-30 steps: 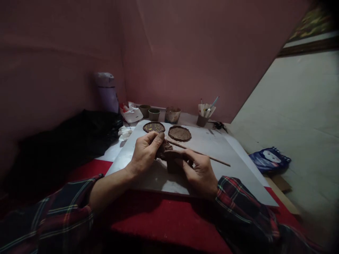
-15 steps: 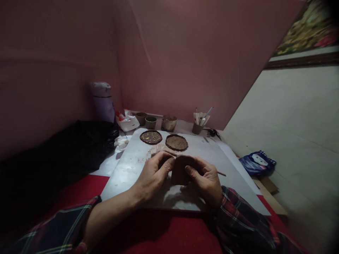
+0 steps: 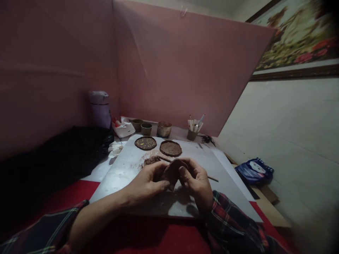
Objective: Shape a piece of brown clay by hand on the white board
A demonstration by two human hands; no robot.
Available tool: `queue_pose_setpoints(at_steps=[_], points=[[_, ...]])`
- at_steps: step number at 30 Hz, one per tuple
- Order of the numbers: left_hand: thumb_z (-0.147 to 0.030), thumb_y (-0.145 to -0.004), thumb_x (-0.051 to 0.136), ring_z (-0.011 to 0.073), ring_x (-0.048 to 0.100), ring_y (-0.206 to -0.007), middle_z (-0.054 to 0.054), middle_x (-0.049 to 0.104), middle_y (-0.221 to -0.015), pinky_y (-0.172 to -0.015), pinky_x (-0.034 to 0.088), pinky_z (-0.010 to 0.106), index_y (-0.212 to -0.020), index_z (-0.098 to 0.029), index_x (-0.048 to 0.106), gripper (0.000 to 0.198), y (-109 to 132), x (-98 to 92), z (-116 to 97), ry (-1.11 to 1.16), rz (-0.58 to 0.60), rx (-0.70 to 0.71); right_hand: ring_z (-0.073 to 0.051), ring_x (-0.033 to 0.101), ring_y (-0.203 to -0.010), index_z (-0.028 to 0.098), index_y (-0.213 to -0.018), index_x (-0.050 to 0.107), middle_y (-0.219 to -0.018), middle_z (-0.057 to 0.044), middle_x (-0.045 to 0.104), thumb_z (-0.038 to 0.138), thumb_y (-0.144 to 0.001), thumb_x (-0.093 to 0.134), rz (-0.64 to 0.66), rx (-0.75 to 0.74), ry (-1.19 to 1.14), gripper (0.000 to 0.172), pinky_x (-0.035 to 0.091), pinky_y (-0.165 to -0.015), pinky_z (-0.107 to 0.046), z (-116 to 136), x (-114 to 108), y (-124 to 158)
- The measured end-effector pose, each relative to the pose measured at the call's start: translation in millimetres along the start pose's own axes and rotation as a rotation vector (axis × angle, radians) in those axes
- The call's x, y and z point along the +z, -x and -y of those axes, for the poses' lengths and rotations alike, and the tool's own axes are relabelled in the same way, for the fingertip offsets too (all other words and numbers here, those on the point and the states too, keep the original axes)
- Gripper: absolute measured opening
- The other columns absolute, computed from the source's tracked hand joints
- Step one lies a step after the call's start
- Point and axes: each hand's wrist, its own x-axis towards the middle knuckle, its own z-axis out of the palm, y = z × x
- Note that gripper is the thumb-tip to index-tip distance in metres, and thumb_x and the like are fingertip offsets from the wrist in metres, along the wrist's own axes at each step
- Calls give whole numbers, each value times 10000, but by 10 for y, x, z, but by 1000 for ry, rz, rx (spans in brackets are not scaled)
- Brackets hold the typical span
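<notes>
Between my hands, above the white board [image 3: 119,180], is a dark brown clay piece [image 3: 172,173], bent and tilted. My left hand [image 3: 149,180] pinches its left side with thumb and fingers. On the right, my right hand [image 3: 195,178] grips the same piece, thumb on the near face. A thin brown stick [image 3: 213,179] shows beyond my right hand. Behind my left hand lies a heap of brown clay bits [image 3: 151,160]. Farther back rest two flat round brown pieces, one with yellow specks [image 3: 145,143] and one plain [image 3: 171,148].
Along the back stand small cups [image 3: 146,129], a stained bowl [image 3: 164,130] and a pen cup [image 3: 192,134]. A black bag [image 3: 58,151] and purple bottle [image 3: 100,111] are at left. A blue pouch [image 3: 254,171] lies at right, beside the pink partition [image 3: 180,67] and wall.
The clay piece has turned and now looks more folded and narrow. My left thumb has moved lower on it. The view has shifted, and the clay heap shows more.
</notes>
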Motion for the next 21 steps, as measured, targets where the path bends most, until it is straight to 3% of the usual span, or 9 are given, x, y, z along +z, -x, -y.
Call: queue_pose_setpoints(at_steps=[4,10,17,21], points=[[-208,-735,662,118,529,-721,8,601,-801,-638,419,228,-949,-139,641,226,24,-23,-55,-34,30,-63,-67,488,-527,162,-815,631,-657,15,579,441,-818,650,-13,38,-9,279,388,-456,-176,-5,-7,9],[-343,-746,690,123,542,-703,35,629,-845,-611,420,227,-983,-139,654,314,1,-70,6,16,-57,-56,-77,504,-452,169,-855,593,-664,20,577,488,-799,648,4,100,-130,328,407,-373,-188,-20,-17,21],[-430,-752,674,96,493,-585,11,590,-670,-525,363,209,-807,-119,658,317,2,-98,-5,-54,-87,-80,-80,501,-537,159,-775,625,-621,20,559,490,-797,649,8,39,81,333,453,-496,-194,38,-20,36],[-405,-743,689,137,580,-689,46,669,-774,-608,440,239,-850,-132,695,293,-16,-73,-30,-18,-76,-51,-99,514,-543,164,-713,601,-602,9,568,530,-773,655,-4,71,59,374,464,-502,-212,35,-21,27]])
